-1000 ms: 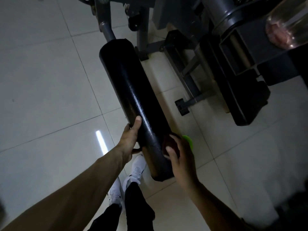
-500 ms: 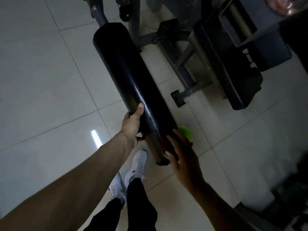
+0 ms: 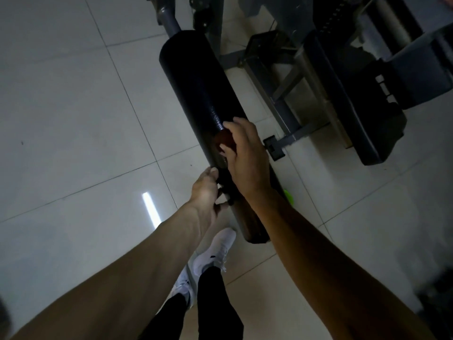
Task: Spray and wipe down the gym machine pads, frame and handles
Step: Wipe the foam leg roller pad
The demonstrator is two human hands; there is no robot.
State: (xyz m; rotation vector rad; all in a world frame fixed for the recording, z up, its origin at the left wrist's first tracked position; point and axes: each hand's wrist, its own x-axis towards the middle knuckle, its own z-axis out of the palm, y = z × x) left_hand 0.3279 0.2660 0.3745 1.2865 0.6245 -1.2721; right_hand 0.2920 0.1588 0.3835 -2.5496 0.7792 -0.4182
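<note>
Roller pad (image 3: 196, 89) — firm, slick, I'd judge; my left hand (image 3: 204, 192) grips its near part, right hand (image 3: 247, 155) clutches a reddish cloth (image 3: 224, 141).

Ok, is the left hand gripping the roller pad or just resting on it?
Gripping. The left hand has its thumb on top of the roller pad and its fingers curled underneath.

pad (image 3: 196, 94): 1 | hands (image 3: 204, 190) (image 3: 247, 155): 2 | cloth (image 3: 224, 142): 1 | shoes (image 3: 215, 251) (image 3: 182, 288): 2 | green object (image 3: 289, 196): 1
</note>
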